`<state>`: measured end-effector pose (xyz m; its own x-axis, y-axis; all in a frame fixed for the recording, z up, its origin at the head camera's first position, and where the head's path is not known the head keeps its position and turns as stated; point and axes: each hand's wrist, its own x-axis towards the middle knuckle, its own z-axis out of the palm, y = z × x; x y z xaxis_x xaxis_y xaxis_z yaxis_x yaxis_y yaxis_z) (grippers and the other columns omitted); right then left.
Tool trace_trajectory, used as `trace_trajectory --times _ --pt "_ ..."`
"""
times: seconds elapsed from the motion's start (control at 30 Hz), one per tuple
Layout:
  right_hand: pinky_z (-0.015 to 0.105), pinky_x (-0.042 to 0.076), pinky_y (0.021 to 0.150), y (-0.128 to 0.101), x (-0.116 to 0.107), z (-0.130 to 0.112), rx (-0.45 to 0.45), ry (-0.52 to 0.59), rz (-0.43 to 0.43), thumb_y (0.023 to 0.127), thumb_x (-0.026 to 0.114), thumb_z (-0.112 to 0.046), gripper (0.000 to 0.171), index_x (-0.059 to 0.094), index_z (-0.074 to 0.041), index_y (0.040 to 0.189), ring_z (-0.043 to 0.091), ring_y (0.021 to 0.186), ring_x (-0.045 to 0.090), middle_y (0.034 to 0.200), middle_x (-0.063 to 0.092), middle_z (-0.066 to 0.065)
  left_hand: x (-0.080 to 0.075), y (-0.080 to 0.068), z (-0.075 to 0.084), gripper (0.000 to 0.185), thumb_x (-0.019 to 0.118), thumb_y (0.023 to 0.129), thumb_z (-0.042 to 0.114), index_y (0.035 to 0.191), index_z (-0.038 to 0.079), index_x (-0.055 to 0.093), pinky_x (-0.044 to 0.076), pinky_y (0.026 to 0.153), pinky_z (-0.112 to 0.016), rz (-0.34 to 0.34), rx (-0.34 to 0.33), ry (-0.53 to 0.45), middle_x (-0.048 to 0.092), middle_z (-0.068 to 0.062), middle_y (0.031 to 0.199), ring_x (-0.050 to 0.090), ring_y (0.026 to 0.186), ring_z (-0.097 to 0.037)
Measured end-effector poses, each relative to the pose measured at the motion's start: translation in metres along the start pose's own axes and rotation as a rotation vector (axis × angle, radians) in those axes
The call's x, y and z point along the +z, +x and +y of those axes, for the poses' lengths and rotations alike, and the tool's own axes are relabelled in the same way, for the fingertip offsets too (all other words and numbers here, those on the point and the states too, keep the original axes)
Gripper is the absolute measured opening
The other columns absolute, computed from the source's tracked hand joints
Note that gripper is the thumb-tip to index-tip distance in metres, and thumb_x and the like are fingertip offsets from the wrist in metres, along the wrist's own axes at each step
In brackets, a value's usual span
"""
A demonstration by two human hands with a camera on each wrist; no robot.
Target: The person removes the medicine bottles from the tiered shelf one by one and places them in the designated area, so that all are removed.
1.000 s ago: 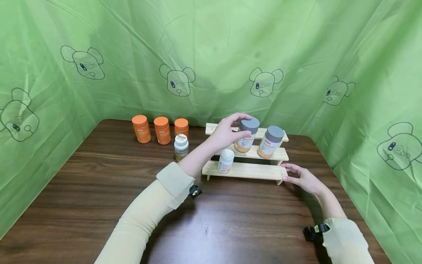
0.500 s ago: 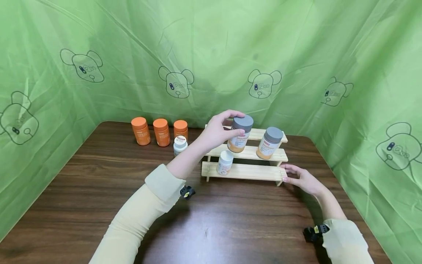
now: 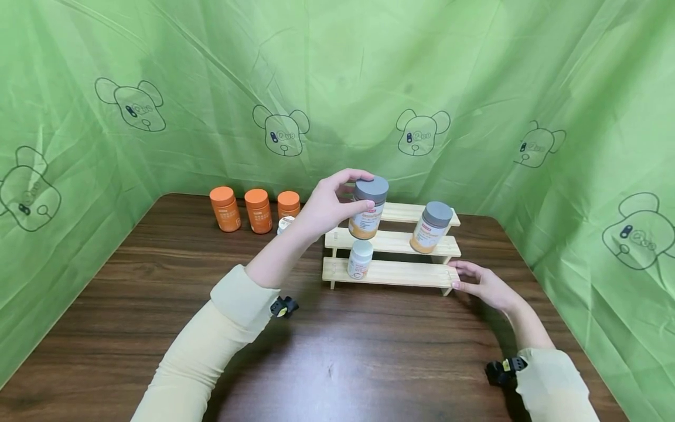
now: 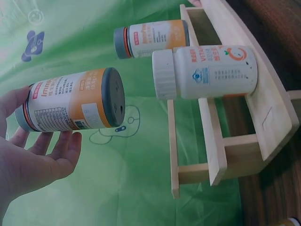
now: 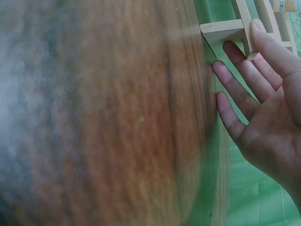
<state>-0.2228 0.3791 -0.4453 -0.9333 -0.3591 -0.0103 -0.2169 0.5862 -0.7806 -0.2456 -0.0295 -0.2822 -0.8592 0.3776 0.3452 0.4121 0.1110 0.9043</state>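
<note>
A person's left hand [image 3: 329, 205] grips a grey-capped jar [image 3: 367, 207] by its upper part, fingers curled round the cap, and holds it in the air just left of and above the middle step of a three-step wooden rack [image 3: 392, 272]. The right hand [image 3: 482, 284] lies flat, fingers straight, touching the rack's right front corner on the tabletop [image 3: 337, 357]. A second grey-capped jar [image 3: 432, 227] stands on the middle step; a small white bottle [image 3: 361, 259] stands on the bottom step, directly under the lifted jar. Three orange bottles [image 3: 256, 209] line up at the back left, with another white bottle [image 3: 285, 223] half hidden behind the left forearm.

The wrist view shows the jar [image 4: 70, 107] clear of the steps, its base free. To handle this step well, it seems wise to keep the jar upright and high enough to pass over the white bottle, to keep the grip firm on the cap, since the body hangs unsupported, and to keep the right hand pressed to the light rack so a knock does not shift it.
</note>
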Motion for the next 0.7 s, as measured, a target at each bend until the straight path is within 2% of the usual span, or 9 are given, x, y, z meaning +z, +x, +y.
trace_trajectory --times 0.3,0.5,0.7 --pt "0.013 0.042 0.085 0.001 -0.001 0.001 -0.011 -0.003 -0.001 0.09 0.065 -0.018 0.05 0.047 -0.002 0.134 -0.003 0.103 0.055 0.12 0.06 0.02 -0.014 -0.009 0.004 0.04 0.075 0.081 0.025 0.119 0.03 0.061 0.051 0.083 -0.039 0.046 -0.005 0.037 0.06 0.01 0.12 0.057 0.107 -0.014" --pt "0.013 0.042 0.086 0.001 -0.001 0.001 -0.014 -0.008 0.003 0.09 0.065 -0.018 0.049 0.047 -0.002 0.134 -0.002 0.103 0.055 0.12 0.06 0.02 -0.023 -0.014 0.004 0.043 0.074 0.082 0.021 0.122 0.026 0.059 0.052 0.084 -0.04 0.054 -0.02 0.017 0.058 0.005 0.125 0.057 0.111 -0.017" --pt "0.017 0.042 0.089 0.0 0.0 0.002 0.0 -0.017 0.006 0.091 0.064 -0.02 0.049 0.047 -0.004 0.134 0.001 0.104 0.055 0.12 0.06 0.018 -0.032 -0.022 0.006 0.045 0.074 0.082 0.016 0.124 0.022 0.059 0.052 0.085 -0.042 0.083 0.001 -0.006 0.057 0.002 0.127 0.058 0.11 -0.02"
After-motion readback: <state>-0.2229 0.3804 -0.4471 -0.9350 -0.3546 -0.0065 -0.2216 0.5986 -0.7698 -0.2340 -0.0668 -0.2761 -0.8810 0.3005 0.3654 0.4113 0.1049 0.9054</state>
